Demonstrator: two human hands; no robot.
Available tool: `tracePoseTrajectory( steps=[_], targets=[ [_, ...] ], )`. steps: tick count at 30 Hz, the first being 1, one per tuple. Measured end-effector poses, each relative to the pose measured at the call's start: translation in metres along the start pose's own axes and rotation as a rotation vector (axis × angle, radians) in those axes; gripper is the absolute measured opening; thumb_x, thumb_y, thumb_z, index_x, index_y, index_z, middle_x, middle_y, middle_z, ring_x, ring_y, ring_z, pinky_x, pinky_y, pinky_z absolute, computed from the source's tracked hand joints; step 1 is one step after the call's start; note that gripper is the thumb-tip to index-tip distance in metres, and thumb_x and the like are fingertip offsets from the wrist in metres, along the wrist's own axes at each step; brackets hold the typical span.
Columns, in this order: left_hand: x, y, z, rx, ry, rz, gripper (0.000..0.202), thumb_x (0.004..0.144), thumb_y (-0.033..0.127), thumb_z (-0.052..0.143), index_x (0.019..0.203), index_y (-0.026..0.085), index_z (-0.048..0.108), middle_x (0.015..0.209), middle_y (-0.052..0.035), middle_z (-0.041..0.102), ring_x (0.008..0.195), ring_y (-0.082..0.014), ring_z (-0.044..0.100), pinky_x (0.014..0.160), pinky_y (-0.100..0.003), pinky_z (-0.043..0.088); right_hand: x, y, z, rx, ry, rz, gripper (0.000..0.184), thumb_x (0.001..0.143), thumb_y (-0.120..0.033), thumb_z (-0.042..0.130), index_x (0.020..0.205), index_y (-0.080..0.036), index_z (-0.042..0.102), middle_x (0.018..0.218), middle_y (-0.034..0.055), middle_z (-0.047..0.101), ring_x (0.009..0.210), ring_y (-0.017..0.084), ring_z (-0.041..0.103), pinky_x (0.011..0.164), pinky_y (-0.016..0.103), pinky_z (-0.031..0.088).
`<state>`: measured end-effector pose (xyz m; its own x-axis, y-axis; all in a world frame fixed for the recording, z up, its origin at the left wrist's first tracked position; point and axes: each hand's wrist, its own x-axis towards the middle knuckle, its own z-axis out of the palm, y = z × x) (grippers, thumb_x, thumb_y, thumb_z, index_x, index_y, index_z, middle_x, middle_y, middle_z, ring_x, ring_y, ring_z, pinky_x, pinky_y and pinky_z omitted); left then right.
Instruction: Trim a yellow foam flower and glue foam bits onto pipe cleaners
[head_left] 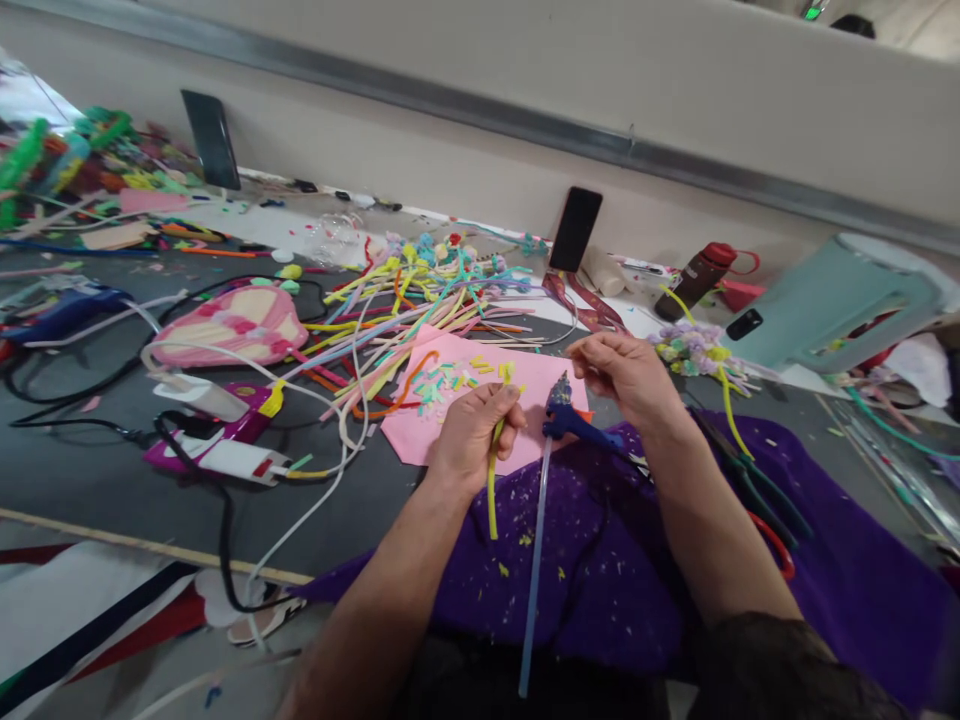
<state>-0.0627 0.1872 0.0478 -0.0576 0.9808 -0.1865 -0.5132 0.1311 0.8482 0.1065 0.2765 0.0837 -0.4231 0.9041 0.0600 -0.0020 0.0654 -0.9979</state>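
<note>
One head-worn camera looks forward and down from above, near the left hand and right hand; its slanted view crosses the table to the wall

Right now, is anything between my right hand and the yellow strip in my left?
Nothing visible crosses the direct line from your right hand to the top of the yellow strip. The blue glue gun shows just below that line.

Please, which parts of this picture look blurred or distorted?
All in the head view: the pale-blue bin leans and looks stretched near the right edge; the green items at far left look soft; the left hand and its yellow stem are somewhat clearer.
</note>
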Motion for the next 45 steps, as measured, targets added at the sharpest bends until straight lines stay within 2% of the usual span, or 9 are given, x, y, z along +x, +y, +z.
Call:
tracePoseTrajectory(
  steps=[8, 16, 23, 26, 29, 33, 35, 41, 45],
  targets=[
    [-0.002, -0.001, 0.001, 0.135, 0.072, 0.091, 0.029, 0.073, 0.039, 0.066, 0.060, 0.016, 0.055, 0.037, 0.0047, 0.050, 0.028, -0.0042, 0.038, 0.031, -0.015, 0.029, -0.009, -0.002, 0.007, -0.364, -0.161, -0.017, 0.021, 0.079, -0.036, 0.061, 0.078, -0.015, 0.066, 0.062, -0.0012, 0.061, 0.044, 0.007, 0.045, 0.042, 0.020, 0.032],
    [-0.007, -0.002, 0.002, 0.353, 0.118, 0.193, 0.026, 0.073, 0.041, 0.065, 0.070, 0.016, 0.057, 0.055, 0.0019, 0.062, 0.035, -0.0058, 0.047, 0.031, -0.015, 0.036, -0.023, 0.002, -0.009, -1.065, -0.092, -0.134, 0.021, 0.083, -0.028, 0.053, 0.075, -0.017, 0.069, 0.068, 0.0025, 0.066, 0.059, 0.014, 0.055, 0.055, 0.024, 0.034],
    [-0.007, -0.003, 0.002, 0.385, 0.105, 0.191, 0.027, 0.072, 0.041, 0.065, 0.069, 0.016, 0.058, 0.055, 0.0013, 0.062, 0.035, -0.0060, 0.047, 0.031, -0.015, 0.037, -0.035, 0.010, -0.002, -0.976, -0.149, -0.157, 0.023, 0.086, -0.031, 0.050, 0.082, -0.018, 0.069, 0.070, 0.0007, 0.068, 0.059, 0.013, 0.057, 0.055, 0.022, 0.035],
    [-0.005, -0.003, 0.002, 0.355, 0.101, 0.161, 0.027, 0.072, 0.041, 0.066, 0.068, 0.016, 0.057, 0.052, 0.0019, 0.061, 0.033, -0.0054, 0.045, 0.031, -0.015, 0.036, -0.033, 0.010, -0.010, -1.114, -0.089, -0.167, 0.021, 0.086, -0.030, 0.051, 0.086, -0.019, 0.069, 0.080, 0.0028, 0.070, 0.068, 0.015, 0.060, 0.060, 0.024, 0.037],
    [-0.004, -0.003, 0.002, 0.352, 0.101, 0.129, 0.025, 0.073, 0.038, 0.065, 0.066, 0.016, 0.057, 0.050, 0.0025, 0.060, 0.032, -0.0052, 0.044, 0.030, -0.015, 0.036, -0.035, 0.011, -0.022, -1.339, -0.055, -0.083, 0.023, 0.082, -0.035, 0.057, 0.097, -0.019, 0.066, 0.093, 0.0059, 0.070, 0.079, 0.020, 0.063, 0.063, 0.026, 0.038],
    [-0.004, -0.003, 0.002, 0.373, 0.079, 0.115, 0.023, 0.075, 0.036, 0.063, 0.066, 0.016, 0.056, 0.049, 0.0029, 0.059, 0.032, -0.0050, 0.044, 0.031, -0.015, 0.036, -0.041, 0.020, -0.025, -1.524, -0.212, -0.038, 0.040, 0.077, -0.046, 0.061, 0.107, -0.020, 0.061, 0.105, 0.0086, 0.067, 0.091, 0.025, 0.062, 0.062, 0.027, 0.037],
    [-0.005, -0.003, 0.002, 0.370, 0.073, 0.117, 0.024, 0.075, 0.036, 0.063, 0.066, 0.016, 0.056, 0.050, 0.0028, 0.059, 0.033, -0.0048, 0.045, 0.031, -0.014, 0.036, -0.043, 0.027, -0.020, -1.562, -0.253, -0.029, 0.039, 0.077, -0.047, 0.060, 0.106, -0.020, 0.061, 0.104, 0.0093, 0.067, 0.090, 0.025, 0.062, 0.061, 0.027, 0.036],
    [-0.005, -0.002, 0.001, 0.335, 0.087, 0.119, 0.025, 0.075, 0.037, 0.063, 0.067, 0.015, 0.055, 0.047, 0.0040, 0.057, 0.030, -0.0041, 0.041, 0.029, -0.014, 0.033, -0.038, 0.039, -0.018, -1.475, -0.201, -0.002, 0.029, 0.076, -0.038, 0.060, 0.099, -0.019, 0.064, 0.095, 0.0077, 0.068, 0.080, 0.022, 0.062, 0.060, 0.027, 0.036],
    [-0.004, -0.001, -0.001, 0.289, 0.113, 0.122, 0.025, 0.073, 0.037, 0.065, 0.066, 0.015, 0.055, 0.048, 0.0043, 0.058, 0.030, -0.0037, 0.041, 0.030, -0.014, 0.032, -0.038, 0.027, -0.039, -1.082, -0.059, -0.023, 0.025, 0.071, -0.029, 0.061, 0.094, -0.019, 0.066, 0.086, 0.0043, 0.069, 0.076, 0.020, 0.061, 0.066, 0.028, 0.042]
  ],
)
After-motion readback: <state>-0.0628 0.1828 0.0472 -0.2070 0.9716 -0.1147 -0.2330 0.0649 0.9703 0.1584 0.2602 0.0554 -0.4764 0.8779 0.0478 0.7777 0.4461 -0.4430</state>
